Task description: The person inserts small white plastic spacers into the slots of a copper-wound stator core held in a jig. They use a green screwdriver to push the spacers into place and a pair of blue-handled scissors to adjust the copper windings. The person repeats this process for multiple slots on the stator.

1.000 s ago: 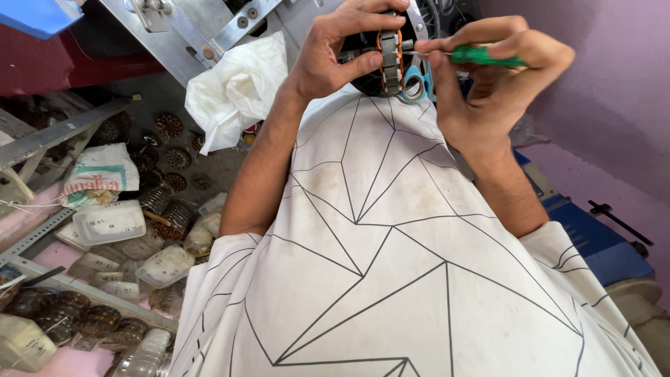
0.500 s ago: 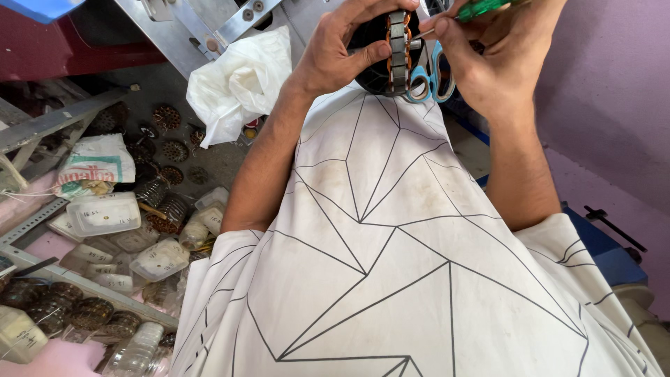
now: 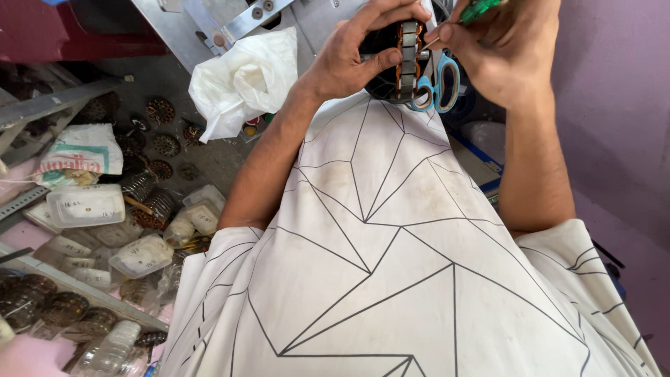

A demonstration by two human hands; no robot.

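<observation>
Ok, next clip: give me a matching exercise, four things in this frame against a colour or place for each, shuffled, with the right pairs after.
Things
1. scissors
2. plastic bag
3. screwdriver handle
4. wound metal core

Colour or place
A. green, in the right hand
B. white and crumpled, left of the left forearm
C. blue handles, just below the two hands
D. gripped edge-on by the fingers of the left hand

Pairs: 1-C, 2-B, 3-A, 4-D
</observation>
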